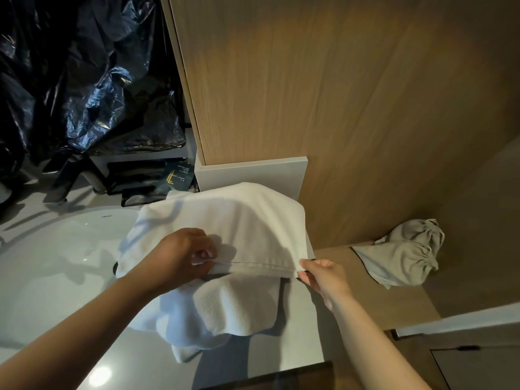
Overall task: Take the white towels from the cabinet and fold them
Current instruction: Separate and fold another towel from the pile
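Note:
A white towel [225, 220] lies spread over the grey counter [298, 342] beside the sink, its near hem stretched in a straight line. My left hand [183, 257] pinches that hem at its left part. The hem's right corner is pinched by my right hand [323, 274]. Under the stretched hem a second white towel [233, 308] lies crumpled and hangs toward the counter's front edge.
A white sink basin [56, 263] fills the left. Black plastic bags [84, 80] pile up at the back left, above a dark packet [177, 178]. A wooden cabinet wall [337, 94] rises behind. A grey cloth bag [405, 254] lies on a wooden shelf at the right.

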`<state>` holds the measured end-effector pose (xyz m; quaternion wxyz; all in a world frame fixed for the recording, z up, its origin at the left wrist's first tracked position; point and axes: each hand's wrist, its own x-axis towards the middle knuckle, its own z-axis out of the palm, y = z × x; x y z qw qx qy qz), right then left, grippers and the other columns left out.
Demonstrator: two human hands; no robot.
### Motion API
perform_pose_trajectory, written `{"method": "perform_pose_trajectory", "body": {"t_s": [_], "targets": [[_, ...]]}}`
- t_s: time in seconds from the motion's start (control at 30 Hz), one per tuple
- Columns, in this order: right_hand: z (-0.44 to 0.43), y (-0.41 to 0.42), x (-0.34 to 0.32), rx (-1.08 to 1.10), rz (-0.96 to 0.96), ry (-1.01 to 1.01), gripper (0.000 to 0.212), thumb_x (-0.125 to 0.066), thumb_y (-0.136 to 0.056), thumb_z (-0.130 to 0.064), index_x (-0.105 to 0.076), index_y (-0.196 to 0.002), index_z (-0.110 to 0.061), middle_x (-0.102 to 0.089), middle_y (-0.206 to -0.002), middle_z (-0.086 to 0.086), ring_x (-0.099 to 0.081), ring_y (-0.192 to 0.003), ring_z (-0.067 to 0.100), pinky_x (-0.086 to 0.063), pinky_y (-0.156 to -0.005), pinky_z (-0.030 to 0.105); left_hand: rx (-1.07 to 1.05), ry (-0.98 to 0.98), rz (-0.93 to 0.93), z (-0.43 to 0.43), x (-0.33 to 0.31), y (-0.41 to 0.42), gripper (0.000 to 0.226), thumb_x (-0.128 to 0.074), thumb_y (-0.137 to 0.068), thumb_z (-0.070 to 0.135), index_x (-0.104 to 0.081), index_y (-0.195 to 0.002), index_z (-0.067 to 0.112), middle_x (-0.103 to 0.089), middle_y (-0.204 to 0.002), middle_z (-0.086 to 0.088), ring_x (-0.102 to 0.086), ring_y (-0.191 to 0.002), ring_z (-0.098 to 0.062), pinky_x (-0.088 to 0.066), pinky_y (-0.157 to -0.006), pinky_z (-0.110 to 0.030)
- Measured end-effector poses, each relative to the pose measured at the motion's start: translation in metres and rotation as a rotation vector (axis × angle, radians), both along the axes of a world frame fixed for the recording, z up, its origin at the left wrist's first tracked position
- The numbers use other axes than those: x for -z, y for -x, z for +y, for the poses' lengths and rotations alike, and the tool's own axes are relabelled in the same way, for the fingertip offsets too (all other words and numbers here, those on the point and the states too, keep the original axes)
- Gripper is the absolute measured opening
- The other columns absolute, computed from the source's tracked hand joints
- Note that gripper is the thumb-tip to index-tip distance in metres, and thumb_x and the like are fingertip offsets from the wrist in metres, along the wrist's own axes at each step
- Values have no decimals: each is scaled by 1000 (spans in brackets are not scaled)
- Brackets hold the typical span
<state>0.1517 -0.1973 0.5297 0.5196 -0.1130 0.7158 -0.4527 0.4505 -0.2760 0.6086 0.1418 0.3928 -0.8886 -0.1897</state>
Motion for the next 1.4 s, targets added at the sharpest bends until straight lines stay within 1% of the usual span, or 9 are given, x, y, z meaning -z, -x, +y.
{"method": "perform_pose_trajectory", "body": {"t_s": [0.13, 0.37, 0.7, 0.8, 0.9, 1.07, 1.23, 1.3, 1.4], "targets": [[5, -5, 1, 107, 15, 82, 17, -74, -82, 1, -58, -82, -2, -64, -77, 15, -67, -62, 19, -58, -60, 17, 137, 54, -22, -1, -6, -6, 14, -77, -70, 16, -66, -72, 25, -55, -72, 13, -45, -67, 2, -42, -56, -14], [11, -9, 7, -12, 99, 130, 8, -65, -90, 1, -66, -97, 3, -63, -67, 9, -56, -47, 9, -53, -57, 17, 306, 134, -74, 6, -5, -11, 10, -67, -81, 28, -65, -72, 24, -56, -77, 11, -49, -70, -10, -43, -56, -22], [13, -8, 8, -224, 254, 12, 38, -64, -93, -15, -47, -58, -14, -45, -49, -3, -43, -55, 18, -37, -63, 27, -37, -33, -126, -5, 6, 20, 29, -51, -75, 54, -69, -74, 31, -63, -68, 12, -52, -59, -7, -36, -54, -20], [8, -2, 0, -235, 104, -24, 31, -66, -92, -14, -50, -65, -11, -41, -58, 3, -42, -48, 15, -40, -60, 28, -68, -126, -211, -12, 4, 25, 14, -73, -76, 44, -70, -73, 31, -56, -63, 18, -46, -58, 4, -35, -56, -14], [6, 8, -8, -215, -118, -108, 13, -67, -90, -12, -58, -83, -6, -42, -59, 4, -39, -46, 11, -34, -45, 21, -128, -140, -159, -14, -3, 30, 12, -65, -77, 44, -61, -66, 40, -53, -58, 20, -46, -55, 4, -34, -55, -17], [4, 15, -20, -137, -285, -108, 17, -65, -90, -8, -63, -105, 0, -65, -92, 14, -61, -76, 18, -58, -56, 25, -130, -92, -48, -22, -18, 56, 6, -69, -85, 32, -71, -86, 26, -63, -80, 10, -56, -69, -5, -44, -64, -16], [9, 14, -20, -106, -276, -96, 16, -66, -90, -7, -60, -103, 1, -50, -70, 9, -54, -49, 11, -47, -42, 17, -36, -54, -11, -47, -17, 110, 33, -64, -87, 39, -69, -108, 15, -66, -109, 0, -59, -101, -19, -47, -92, -31], [12, 16, -22, -150, -130, -41, 8, -67, -91, -9, -63, -90, -3, -51, -63, 6, -49, -44, 7, -43, -42, 15, 1, -77, -133, -62, -12, 131, 46, -57, -87, 46, -63, -119, 14, -61, -122, -5, -54, -114, -25, -41, -101, -33], [12, 23, -40, -289, 355, 159, 32, -67, -90, -14, -55, -61, -10, -48, -52, -1, -41, -45, 6, -37, -52, 21, -39, -134, -256, -75, -11, 151, 53, -55, -92, 46, -50, -134, 15, -49, -139, -6, -44, -127, -25, -33, -109, -34]]}}
